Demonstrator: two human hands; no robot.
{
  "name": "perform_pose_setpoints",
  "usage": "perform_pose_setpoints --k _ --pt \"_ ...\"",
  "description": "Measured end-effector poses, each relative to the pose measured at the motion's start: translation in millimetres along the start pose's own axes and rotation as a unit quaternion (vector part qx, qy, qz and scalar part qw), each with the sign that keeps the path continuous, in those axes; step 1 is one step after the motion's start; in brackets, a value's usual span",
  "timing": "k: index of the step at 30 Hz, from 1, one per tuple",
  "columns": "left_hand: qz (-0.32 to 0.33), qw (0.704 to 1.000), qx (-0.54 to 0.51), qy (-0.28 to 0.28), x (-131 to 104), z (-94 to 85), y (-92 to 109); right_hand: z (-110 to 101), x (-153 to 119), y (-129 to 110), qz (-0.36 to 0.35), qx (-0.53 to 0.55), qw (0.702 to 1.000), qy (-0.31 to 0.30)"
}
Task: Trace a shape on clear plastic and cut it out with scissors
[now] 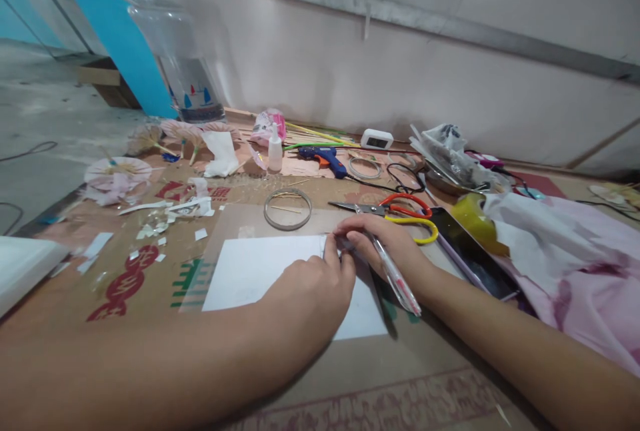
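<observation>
A white sheet of paper (240,271) lies on a clear plastic sheet over brown cardboard. My left hand (310,294) is over the paper, fingers curled and pressed together at its upper edge. A small thing sits at those fingertips, too hidden to name. My right hand (383,244) meets the left fingertips and holds a clear pen (397,277) tilted between its fingers. Scissors (400,207) with one red and one yellow handle lie just beyond my right hand. A grey ring (287,209) lies beyond the paper's upper edge.
A phone (473,254), a tape roll (475,221) and pink-white cloth (575,257) lie at right. Behind are a blue glue gun (325,159), a small bottle (275,149) and thin sticks. Paper scraps (165,224), small paper umbrellas (117,177) and a large water bottle (185,64) are at left.
</observation>
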State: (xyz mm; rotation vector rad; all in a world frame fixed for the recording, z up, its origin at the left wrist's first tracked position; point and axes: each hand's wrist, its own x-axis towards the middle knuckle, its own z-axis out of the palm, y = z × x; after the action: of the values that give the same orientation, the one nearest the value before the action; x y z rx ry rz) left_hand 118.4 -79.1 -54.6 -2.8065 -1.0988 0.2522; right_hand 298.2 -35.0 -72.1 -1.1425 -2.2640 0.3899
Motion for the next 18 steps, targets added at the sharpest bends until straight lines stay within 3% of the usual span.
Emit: perform_pose_setpoints --k 18 --pt "0.001 0.999 0.028 0.032 -3.3 1.4 1.2 -3.0 1.8 -4.3 -0.027 -0.015 0.999 -0.015"
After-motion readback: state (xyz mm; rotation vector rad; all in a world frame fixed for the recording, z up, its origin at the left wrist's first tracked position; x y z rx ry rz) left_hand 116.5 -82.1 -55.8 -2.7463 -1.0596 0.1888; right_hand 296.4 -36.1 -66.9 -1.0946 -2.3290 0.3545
